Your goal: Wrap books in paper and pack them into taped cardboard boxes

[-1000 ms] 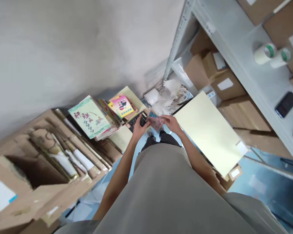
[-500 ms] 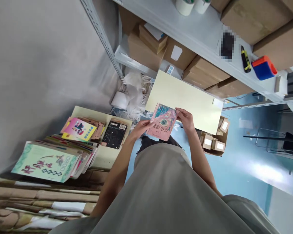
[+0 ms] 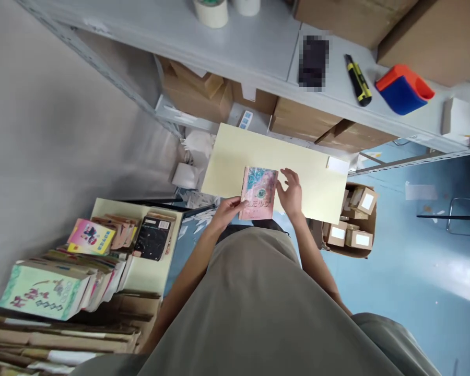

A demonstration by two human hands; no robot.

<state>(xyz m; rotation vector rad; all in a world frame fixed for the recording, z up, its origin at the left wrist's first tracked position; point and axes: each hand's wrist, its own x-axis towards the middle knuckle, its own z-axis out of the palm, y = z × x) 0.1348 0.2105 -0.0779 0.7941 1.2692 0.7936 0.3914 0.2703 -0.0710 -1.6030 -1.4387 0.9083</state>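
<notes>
A pink paperback book with a blue-green picture on its cover is held in front of my body, above the near edge of the cream table. My left hand is closed on its lower left edge, thumb on the cover. At the right edge of the book is my right hand, its fingers apart and bent; whether its thumb touches the book I cannot tell.
The cream table stands under a grey shelf bearing a yellow-black utility knife and an orange-blue object. Left is a side table with book stacks. A carton of small boxes stands right.
My right hand has loosened from the book's upper right corner and its fingers have spread. The book has turned more upright, still in my left hand. The camera view has shifted.
</notes>
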